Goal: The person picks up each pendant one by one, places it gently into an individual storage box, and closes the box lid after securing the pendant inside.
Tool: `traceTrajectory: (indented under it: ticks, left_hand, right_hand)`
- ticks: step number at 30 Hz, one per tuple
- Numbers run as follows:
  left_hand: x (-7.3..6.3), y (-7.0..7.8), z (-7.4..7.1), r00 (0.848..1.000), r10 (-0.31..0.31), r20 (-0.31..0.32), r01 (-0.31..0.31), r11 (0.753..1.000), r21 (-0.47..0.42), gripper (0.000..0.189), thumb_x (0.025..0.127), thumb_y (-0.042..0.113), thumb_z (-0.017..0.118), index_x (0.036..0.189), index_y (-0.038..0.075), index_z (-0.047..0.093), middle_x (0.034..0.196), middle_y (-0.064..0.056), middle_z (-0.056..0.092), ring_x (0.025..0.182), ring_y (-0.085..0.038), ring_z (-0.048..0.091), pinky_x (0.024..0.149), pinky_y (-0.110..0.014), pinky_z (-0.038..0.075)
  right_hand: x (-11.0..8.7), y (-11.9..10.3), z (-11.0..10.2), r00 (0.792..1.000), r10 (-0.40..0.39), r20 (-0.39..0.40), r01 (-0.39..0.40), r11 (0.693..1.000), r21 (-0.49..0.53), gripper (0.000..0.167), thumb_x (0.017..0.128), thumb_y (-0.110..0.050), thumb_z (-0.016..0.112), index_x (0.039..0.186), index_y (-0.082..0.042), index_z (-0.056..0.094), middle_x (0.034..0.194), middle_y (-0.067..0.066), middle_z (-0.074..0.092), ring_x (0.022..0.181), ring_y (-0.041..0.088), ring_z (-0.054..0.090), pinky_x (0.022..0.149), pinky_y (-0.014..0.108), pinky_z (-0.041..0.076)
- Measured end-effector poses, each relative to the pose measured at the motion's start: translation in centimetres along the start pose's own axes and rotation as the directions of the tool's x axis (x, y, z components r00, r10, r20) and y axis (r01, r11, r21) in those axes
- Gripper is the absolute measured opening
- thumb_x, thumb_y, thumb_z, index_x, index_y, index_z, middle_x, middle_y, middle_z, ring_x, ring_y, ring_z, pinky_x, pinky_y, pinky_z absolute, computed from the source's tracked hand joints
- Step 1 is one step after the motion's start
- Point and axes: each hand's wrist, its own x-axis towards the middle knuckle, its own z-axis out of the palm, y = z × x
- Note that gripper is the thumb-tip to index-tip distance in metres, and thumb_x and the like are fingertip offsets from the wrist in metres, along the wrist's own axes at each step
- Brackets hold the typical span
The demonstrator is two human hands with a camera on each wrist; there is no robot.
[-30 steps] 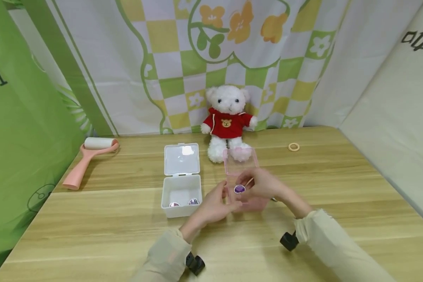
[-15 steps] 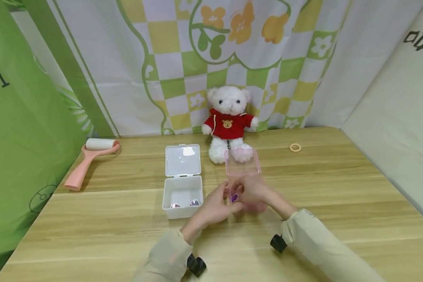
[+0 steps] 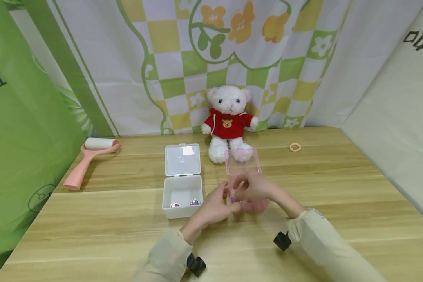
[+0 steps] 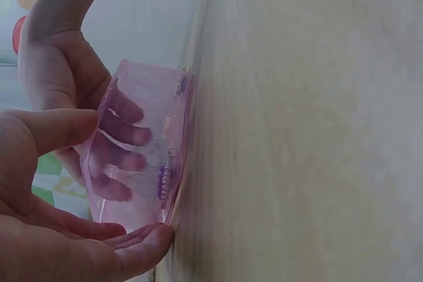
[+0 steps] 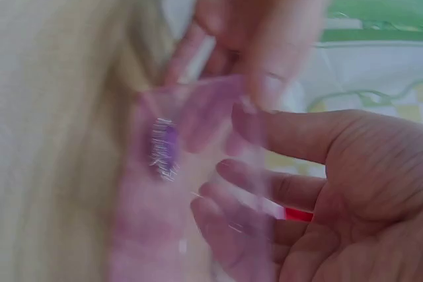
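Note:
My left hand point(image 3: 213, 205) holds the left side of a clear pink box point(image 4: 142, 77), thumb on the rim and fingers low along the wall. The box's lid point(image 3: 243, 162) stands raised at the back. Into it reach the fingers of my right hand point(image 3: 256, 186), loosely bent with nothing between them. A purple oval gem ornament point(image 5: 164, 148) with a sparkling edge rests on the box floor, below those fingertips. To the left, a white box point(image 3: 181, 213) with its lid back contains two similar gems point(image 3: 195, 202) near its front wall.
A white teddy bear point(image 3: 227, 125) in a red hoodie sits behind the pink box against the curtain. A pink lint roller point(image 3: 86, 162) lies at the far left. One beige ring point(image 3: 295, 147) lies at the back right of the wooden table point(image 3: 338, 188).
My right hand has lowered the purple gem ornament into the pink box and let go of it. My left hand has stayed on the box.

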Motion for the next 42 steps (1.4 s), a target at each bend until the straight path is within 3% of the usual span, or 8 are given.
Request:
traceTrajectory:
  ticks: [3,7,18,23,31,36,42]
  left_hand:
    - [-0.1,0.0,-0.1,1.0,-0.006,0.0,0.006,1.0,-0.015,0.085,0.084,0.03,0.071,0.148,-0.004,0.025,0.14,-0.024,0.046,0.127,-0.038,0.045,0.104,-0.052,0.038]
    - [-0.3,0.0,0.0,1.0,-0.012,-0.006,0.012,1.0,-0.025,0.085,0.085,0.028,0.071,0.148,-0.005,0.025,0.141,-0.025,0.044,0.127,-0.038,0.045,0.105,-0.052,0.037]
    - [-0.2,0.2,0.1,1.0,-0.011,-0.002,0.011,1.0,-0.015,0.084,0.084,0.026,0.071,0.148,-0.005,0.025,0.142,-0.026,0.042,0.128,-0.039,0.044,0.106,-0.051,0.035]
    - [-0.2,0.2,0.1,1.0,-0.016,-0.003,0.016,1.0,-0.023,0.084,0.084,0.025,0.071,0.147,-0.005,0.025,0.141,-0.026,0.043,0.128,-0.038,0.044,0.106,-0.051,0.036]
    - [-0.3,0.2,0.1,1.0,-0.021,0.0,0.021,1.0,-0.02,0.084,0.085,0.026,0.071,0.148,-0.004,0.025,0.142,-0.025,0.043,0.129,-0.039,0.043,0.106,-0.051,0.036]
    - [-0.4,0.2,0.0,1.0,-0.019,-0.001,0.019,1.0,-0.019,0.084,0.085,0.026,0.071,0.148,-0.005,0.025,0.142,-0.025,0.042,0.128,-0.039,0.043,0.106,-0.052,0.036]
    - [-0.3,0.2,0.1,1.0,-0.013,-0.003,0.013,1.0,-0.014,0.084,0.084,0.026,0.072,0.148,-0.005,0.025,0.141,-0.025,0.044,0.127,-0.039,0.044,0.105,-0.052,0.037]
  right_hand:
    - [-0.7,0.3,-1.1,0.997,-0.065,-0.041,0.067,0.996,0.056,0.019,0.083,-0.012,0.073,0.096,0.001,0.066,0.086,0.007,0.066,0.079,0.017,0.061,0.068,0.03,0.052]
    - [-1.5,1.0,-2.4,0.98,-0.14,-0.14,0.142,0.99,0.002,0.019,0.084,-0.011,0.072,0.097,0.001,0.068,0.085,0.004,0.067,0.08,0.017,0.062,0.072,0.031,0.053]
    - [-4.3,4.3,-4.6,0.956,-0.042,-0.291,0.091,0.984,0.156,0.025,0.089,-0.016,0.069,0.105,0.002,0.067,0.092,0.006,0.067,0.083,0.018,0.061,0.073,0.026,0.051]
    - [-5.5,7.1,-4.2,0.962,-0.036,-0.269,0.105,0.963,0.249,0.028,0.089,-0.01,0.068,0.11,0.008,0.063,0.1,0.013,0.066,0.086,0.018,0.061,0.073,0.025,0.052]
    - [-6.6,10.8,-3.1,0.97,0.076,-0.232,0.015,0.93,0.366,0.037,0.09,-0.011,0.067,0.115,0.013,0.057,0.103,0.017,0.062,0.088,0.015,0.06,0.074,0.029,0.056]
    - [-6.6,12.0,-2.8,0.964,0.136,-0.227,-0.032,0.912,0.409,0.039,0.089,-0.011,0.067,0.117,0.013,0.056,0.103,0.017,0.062,0.087,0.012,0.059,0.071,0.026,0.055]
    - [-6.3,12.2,-2.5,0.969,0.126,-0.212,-0.035,0.923,0.384,0.042,0.086,-0.015,0.072,0.117,0.01,0.058,0.104,0.016,0.063,0.088,0.016,0.059,0.072,0.024,0.052]
